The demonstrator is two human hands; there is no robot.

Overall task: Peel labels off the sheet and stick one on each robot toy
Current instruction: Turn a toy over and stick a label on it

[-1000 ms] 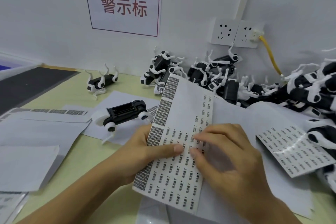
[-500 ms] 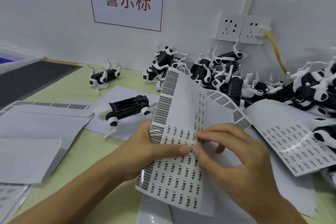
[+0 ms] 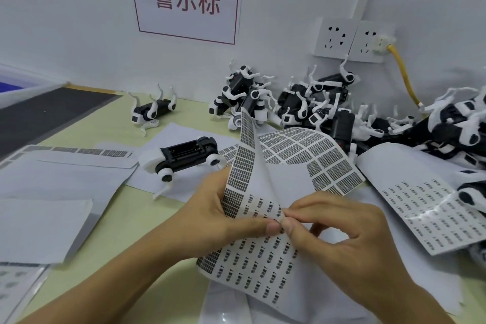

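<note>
The print on the label sheet (image 3: 252, 265) is too small to be read, and whether a label is pinched between the right hand's (image 3: 339, 242) thumb and forefinger cannot be told. The left hand's (image 3: 223, 218) fingers are hidden behind the sheet. Both forearms are cut off by the lower edge. The pile of robot toys (image 3: 328, 110) is cropped at the right edge, its single toys too tangled to be counted. The yellow cable's (image 3: 403, 73) lower end is hidden behind the pile.
</note>
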